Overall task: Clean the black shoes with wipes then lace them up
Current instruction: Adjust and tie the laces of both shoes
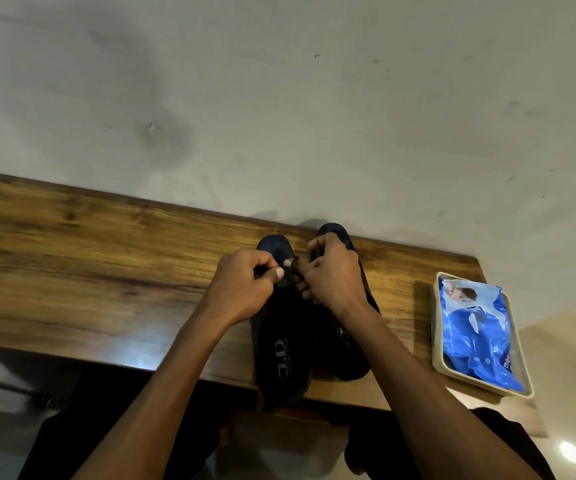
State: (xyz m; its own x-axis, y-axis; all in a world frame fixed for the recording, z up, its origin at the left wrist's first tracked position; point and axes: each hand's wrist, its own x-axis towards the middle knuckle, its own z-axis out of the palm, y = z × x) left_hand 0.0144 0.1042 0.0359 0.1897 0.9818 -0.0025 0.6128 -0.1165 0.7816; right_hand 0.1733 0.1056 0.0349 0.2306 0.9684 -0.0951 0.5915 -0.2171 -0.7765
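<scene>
- Against the tabletop's [89, 271] far edge, both black shoes [286, 341] stand side by side.
- Left hand [241, 289] and right hand [335, 271] each pinch lace [291, 271] over the left shoe.
- Wiping looks finished, with the wipes pack [473, 327] in its tray [436, 341] near the right edge; lacing is under way.

Home: wooden table [106, 258], scuffed wall [279, 98], tiled floor [563, 358].

I count two black shoes [284, 344] side by side on one wooden table [89, 271], and two hands over them, my left hand [241, 289] and right hand [335, 275]. Off to the right I see one tray [435, 344] holding one blue wipes pack [473, 334].
</scene>
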